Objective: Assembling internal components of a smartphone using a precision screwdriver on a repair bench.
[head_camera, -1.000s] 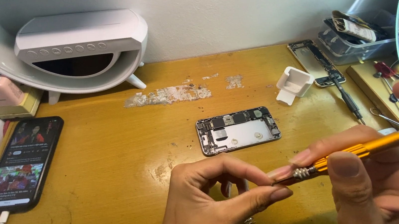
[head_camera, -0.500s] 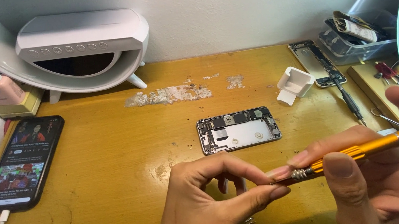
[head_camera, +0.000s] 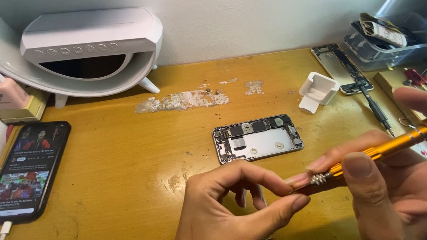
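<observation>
Orange screwdriver (head_camera: 388,147), yellow-brown table (head_camera: 111,164), white lamp (head_camera: 90,45).

Bright, even daylight-like light, strongest from 3 o'clock. Soft shadows under hands on tabletop (head_camera: 122,162). Mild sheen on wood, glare on curved white rim at 3 o'clock. Centre sharp; edges slightly stretched, near fingers (head_camera: 358,165) soft.

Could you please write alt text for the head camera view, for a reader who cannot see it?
A right hand holds an orange precision screwdriver while the left hand pinches at its tip, above a wooden desk. Behind them lies an opened phone chassis; a lit phone charges at left.
</observation>
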